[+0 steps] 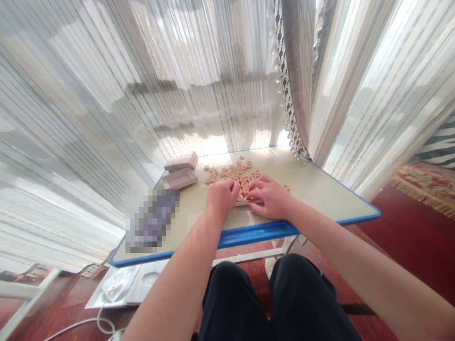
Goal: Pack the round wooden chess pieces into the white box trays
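Round wooden Chinese chess pieces (243, 179) with red markings lie together in front of my hands, several of them in a shallow pale box (242, 203). My left hand (222, 195) is at the left end of this box, its fingers curled in beside the pieces; what they hold, if anything, is hidden. From the right, my right hand (270, 196) reaches over the box with its fingers bent but apart. Its fingertips touch the pieces, and its thumb is by the box's near edge. Loose pieces (213, 172) are scattered farther back on the table.
The pale table (320, 194) has a blue rim. On its left are an empty tray-like box (180, 178), a stacked box (181, 161) and a blurred-out dark item (154, 220). Sheer curtains (213, 94) hang behind. A white cable (88, 320) lies on the floor.
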Demonstrator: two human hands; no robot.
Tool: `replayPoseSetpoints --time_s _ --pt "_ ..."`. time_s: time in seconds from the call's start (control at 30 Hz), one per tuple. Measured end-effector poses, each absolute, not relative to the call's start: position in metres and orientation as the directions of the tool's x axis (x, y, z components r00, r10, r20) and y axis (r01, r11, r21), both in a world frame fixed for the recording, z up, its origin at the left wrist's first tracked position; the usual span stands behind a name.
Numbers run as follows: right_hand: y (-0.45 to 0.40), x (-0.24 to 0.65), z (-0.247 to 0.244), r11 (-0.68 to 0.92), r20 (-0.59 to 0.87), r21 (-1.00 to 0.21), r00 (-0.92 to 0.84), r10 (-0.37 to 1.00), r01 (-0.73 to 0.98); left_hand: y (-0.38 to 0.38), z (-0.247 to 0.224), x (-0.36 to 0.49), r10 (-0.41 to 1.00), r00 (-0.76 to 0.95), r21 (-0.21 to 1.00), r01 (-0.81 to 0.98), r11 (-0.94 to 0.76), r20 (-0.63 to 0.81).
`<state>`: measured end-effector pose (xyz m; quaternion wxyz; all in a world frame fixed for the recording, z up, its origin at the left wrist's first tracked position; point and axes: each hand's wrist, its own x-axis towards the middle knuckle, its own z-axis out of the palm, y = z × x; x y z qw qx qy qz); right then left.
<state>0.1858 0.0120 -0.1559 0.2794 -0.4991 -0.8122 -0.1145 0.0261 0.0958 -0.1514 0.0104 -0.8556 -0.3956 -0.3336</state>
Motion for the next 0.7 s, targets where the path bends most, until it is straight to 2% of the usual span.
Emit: replayPoseSetpoints --time_s 0.37,0.7 --pt "0.0100 0.1879 -0.1548 0.427 0.602 -0.087 -0.295 0.742 0.900 0.0950 -0.1513 0.0243 0.648 0.469 0.241 0.667 -0.705 0.600" --pt "0.0091 0.1841 -0.1528 0.427 0.551 -0.064 -0.325 0.768 0.902 0.0920 -0.1491 0.0246 0.623 0.483 0.263 0.619 -0.740 0.616"
